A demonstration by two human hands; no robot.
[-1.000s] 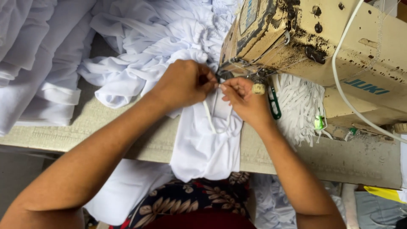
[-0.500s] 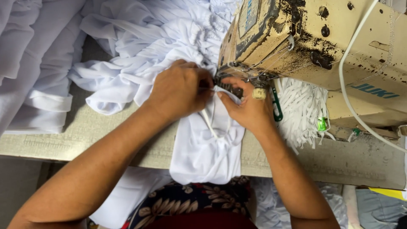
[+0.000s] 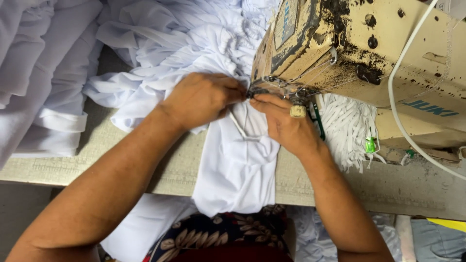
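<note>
The left hand point(image 3: 201, 99) and the right hand point(image 3: 284, 123) meet at the foot of an old, grimy cream sewing machine point(image 3: 359, 53), both pinching the top edge of a white garment point(image 3: 240, 165). The garment lies across the pale woven surface point(image 3: 102, 160) in front of the machine, its lower part hanging over the near edge toward the person's lap. The left grip is clenched on a fold of the cloth just left of the needle area; the right grip is closed on the cloth too, thumb and forefinger pressed at the same spot (a pale thimble-like band point(image 3: 298, 111) sits on one finger).

The cloth looks thin, light and very limp, so it should bunch and slide easily. It likely handles best held taut by its edge near the needle, with fingers close together, as the hands are now.

More white fabric point(image 3: 160, 43) is heaped behind and to the left, a bundle of white elastic strips point(image 3: 347, 128) lies right of the right hand, and a white cable point(image 3: 398, 111) runs over the machine.
</note>
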